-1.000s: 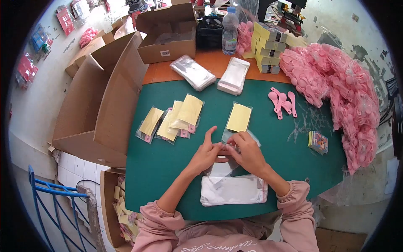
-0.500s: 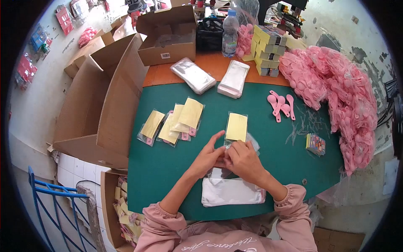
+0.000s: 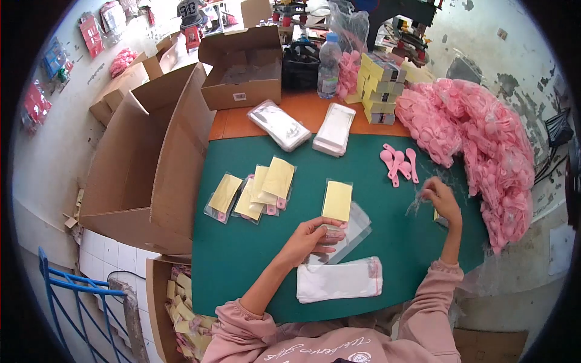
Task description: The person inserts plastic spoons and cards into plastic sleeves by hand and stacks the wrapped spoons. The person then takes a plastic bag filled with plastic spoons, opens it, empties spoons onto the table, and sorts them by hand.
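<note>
My left hand (image 3: 310, 241) grips the lower end of a clear plastic packet that holds a yellow card (image 3: 337, 201). Under and beside that hand lie loose clear bags (image 3: 356, 233) on the green mat. My right hand (image 3: 443, 201) is out to the right, its fingers curled together around a thin clear plastic strip (image 3: 415, 204). Below it, the stack of small cards (image 3: 440, 219) is mostly covered by the hand. A pile of white-looking clear bags (image 3: 340, 281) lies near the mat's front edge. Pink spoons (image 3: 397, 163) lie beyond my right hand.
Several filled packets (image 3: 260, 190) lie on the left. Two bag stacks (image 3: 333, 130), a water bottle (image 3: 328, 66) and stacked yellow cards (image 3: 381, 88) stand at the back. Bagged pink spoons (image 3: 493, 157) heap along the right. A large carton (image 3: 172, 163) flanks the left edge.
My right hand has left the packet and moved right, above the card stack and plastic scraps. My left hand stays on the packet. The whole view has shifted slightly.
</note>
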A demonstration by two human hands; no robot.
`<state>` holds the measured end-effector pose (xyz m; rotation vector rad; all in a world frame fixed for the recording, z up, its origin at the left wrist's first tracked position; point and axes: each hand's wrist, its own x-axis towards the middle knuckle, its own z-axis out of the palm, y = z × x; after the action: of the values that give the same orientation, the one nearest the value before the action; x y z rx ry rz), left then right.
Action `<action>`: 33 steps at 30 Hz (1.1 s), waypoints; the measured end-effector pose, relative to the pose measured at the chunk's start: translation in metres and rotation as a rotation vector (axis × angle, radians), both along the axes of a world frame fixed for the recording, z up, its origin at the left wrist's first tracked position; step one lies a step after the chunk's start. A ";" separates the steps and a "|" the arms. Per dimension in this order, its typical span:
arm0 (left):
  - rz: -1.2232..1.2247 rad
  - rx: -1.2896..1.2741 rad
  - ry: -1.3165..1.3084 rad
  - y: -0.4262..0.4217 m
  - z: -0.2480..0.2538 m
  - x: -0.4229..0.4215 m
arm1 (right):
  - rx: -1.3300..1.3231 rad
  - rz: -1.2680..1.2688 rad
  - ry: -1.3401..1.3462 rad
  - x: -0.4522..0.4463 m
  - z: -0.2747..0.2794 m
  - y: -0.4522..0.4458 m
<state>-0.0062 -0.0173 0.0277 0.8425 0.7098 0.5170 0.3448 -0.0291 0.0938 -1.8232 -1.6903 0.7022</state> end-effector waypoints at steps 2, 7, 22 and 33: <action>-0.002 0.002 -0.026 0.002 -0.002 0.000 | 0.117 0.006 -0.167 -0.007 0.000 -0.005; 0.023 0.024 -0.115 -0.001 -0.001 0.005 | 0.176 0.289 -0.152 -0.123 -0.002 -0.037; 0.193 1.089 0.518 -0.005 0.008 0.007 | 0.264 0.315 0.194 -0.142 -0.049 -0.020; 0.214 0.537 0.453 -0.002 -0.008 0.008 | -0.176 0.012 0.940 -0.149 -0.071 -0.020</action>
<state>0.0015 -0.0188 0.0197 1.4211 1.1080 0.7355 0.1959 -0.0494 0.0231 -1.2348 -1.0186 1.4547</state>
